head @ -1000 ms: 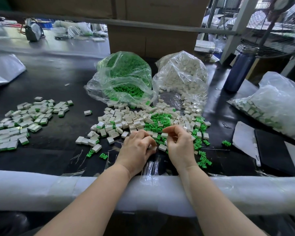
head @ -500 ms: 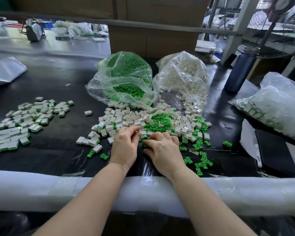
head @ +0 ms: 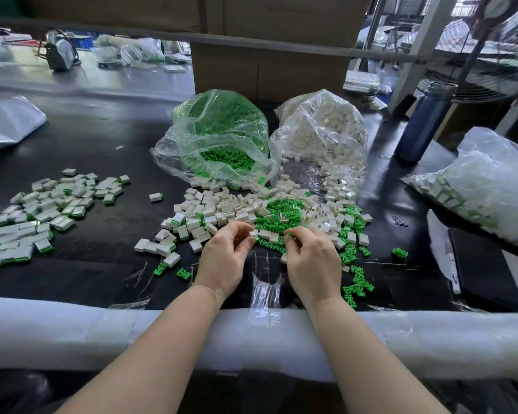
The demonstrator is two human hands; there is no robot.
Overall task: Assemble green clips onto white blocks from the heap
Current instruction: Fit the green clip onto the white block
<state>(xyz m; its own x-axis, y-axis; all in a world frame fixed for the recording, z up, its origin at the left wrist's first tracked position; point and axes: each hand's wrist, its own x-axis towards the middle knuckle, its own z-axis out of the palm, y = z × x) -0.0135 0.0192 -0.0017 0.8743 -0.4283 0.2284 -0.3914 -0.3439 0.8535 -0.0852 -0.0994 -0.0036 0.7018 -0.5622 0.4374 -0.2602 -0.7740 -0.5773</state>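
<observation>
We have a white block [head: 253, 233] pinched in our left hand [head: 223, 258] and, it seems, a green clip [head: 288, 234] in our right hand [head: 313, 261] — above the heap's [head: 251, 209] near edge — next: align, press home.

- The left hand [head: 223, 258], which half a second ago lies flat on the near edge of the heap [head: 251, 210], now lifts off it with fingers curled, pinching a white block [head: 253, 233] at its fingertips.
- The right hand [head: 311, 261] also rises from the parts, thumb and forefinger closed on a small green clip [head: 288, 234].
- The two hands now sit slightly apart, whereas before they are touching.
</observation>
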